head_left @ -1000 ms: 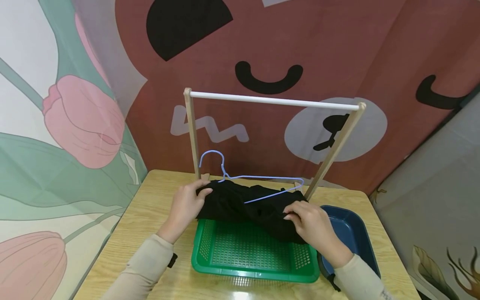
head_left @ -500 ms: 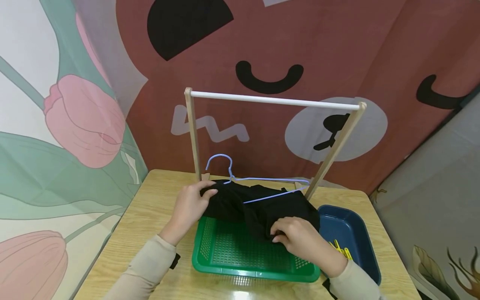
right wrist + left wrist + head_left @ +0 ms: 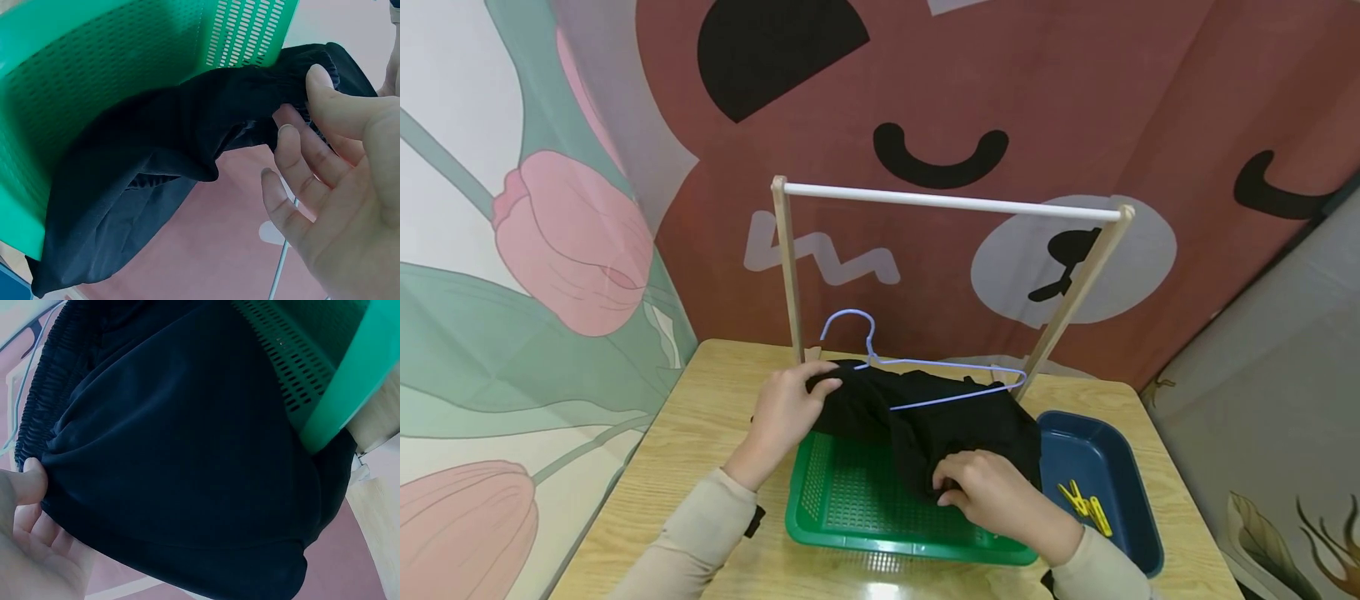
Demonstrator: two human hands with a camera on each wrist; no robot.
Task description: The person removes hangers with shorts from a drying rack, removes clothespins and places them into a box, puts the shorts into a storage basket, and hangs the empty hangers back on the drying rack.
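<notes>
Nearest to you, your pale sleeves [image 3: 703, 525] are reaching in over the table [image 3: 700, 417], and the green basket [image 3: 865, 544] is sitting between them. Your right hand [image 3: 988, 492] is gripping the black cloth [image 3: 977, 425] above the basket's right half; in the right wrist view your thumb is pressing on its gathered edge with a finger behind, while the other fingers are standing clear. Your left hand [image 3: 782, 408] is pinching the cloth at its upper left corner, the thumb lying on top beside the ruffled band. The cloth is hanging bunched between your hands, covering the far part of the basket; how much of its weight is resting there, you cannot be told. Just beside the basket on the right, the blue tray [image 3: 1097, 450] is holding yellow clips [image 3: 1078, 502]. Farther on, the hanger [image 3: 955, 364] is lying tilted with its lower bar crossing the front of the cloth, its left end being hidden by the fabric and its hook pointing up, well below the rod [image 3: 955, 202]. Behind it the wooden posts [image 3: 787, 267] are holding that rod up, and the printed backdrop [image 3: 925, 275] is filling the rear.
</notes>
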